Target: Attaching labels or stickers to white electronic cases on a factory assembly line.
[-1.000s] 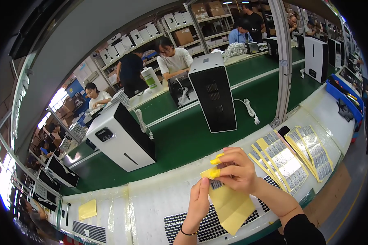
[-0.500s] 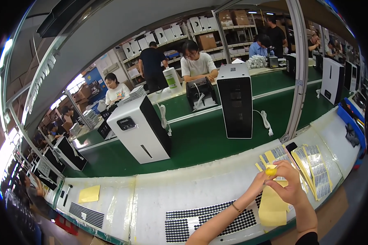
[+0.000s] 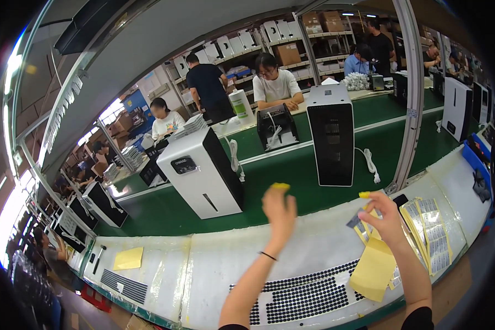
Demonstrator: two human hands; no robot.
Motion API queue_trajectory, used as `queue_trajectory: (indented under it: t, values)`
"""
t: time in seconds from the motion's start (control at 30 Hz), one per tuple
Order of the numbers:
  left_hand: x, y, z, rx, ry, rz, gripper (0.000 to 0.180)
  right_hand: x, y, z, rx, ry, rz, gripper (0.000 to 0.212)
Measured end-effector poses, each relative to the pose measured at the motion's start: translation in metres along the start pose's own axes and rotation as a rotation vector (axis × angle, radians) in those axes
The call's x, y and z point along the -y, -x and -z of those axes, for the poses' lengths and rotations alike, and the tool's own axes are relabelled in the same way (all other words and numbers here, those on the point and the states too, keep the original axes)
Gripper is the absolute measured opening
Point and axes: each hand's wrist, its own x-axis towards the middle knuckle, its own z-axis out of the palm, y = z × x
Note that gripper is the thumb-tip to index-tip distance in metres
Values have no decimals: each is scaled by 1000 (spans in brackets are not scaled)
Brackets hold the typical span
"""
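My left hand [image 3: 279, 214] is raised over the near edge of the green conveyor, fingers stretched away from me and apart from the thumb, with nothing visible in it. Yellow covers a fingertip on each hand. My right hand [image 3: 384, 217] pinches a small grey label [image 3: 355, 221] between thumb and fingers, above the worktable. Under its wrist lies a yellow backing sheet [image 3: 373, 270]. Sheets of silver labels [image 3: 435, 236] lie right of it. A sheet of round black pads [image 3: 308, 300] spreads between my forearms, partly hidden by the left one.
On the green conveyor [image 3: 269, 206] stand a white and black boxy machine [image 3: 198, 179] and a darker-faced one [image 3: 333, 146] with a coiled white cable. A metal post [image 3: 411, 110] rises at the right. A hammer [image 3: 99, 258] lies far left. Co-workers sit across the conveyor.
My hands have parted: the left moved left and forward towards the conveyor, while the right stayed over the label sheets. A grey label now shows at my right fingers. The view has shifted slightly.
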Motion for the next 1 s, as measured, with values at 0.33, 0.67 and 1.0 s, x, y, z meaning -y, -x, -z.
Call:
queue_trajectory:
  t: [0.33, 0.67, 1.0]
  values:
    - [241, -170, 166, -643, -399, 736, 106, -52, -123, -107, 231, -377, -396, 63]
    - [249, -205, 160, -703, 66, 973, 90, -81, -217, -213, 405, -578, -610, 114]
    - [162, -162, 157, -771, 566, 632, 58, -86, -277, -273, 478, -779, -706, 123]
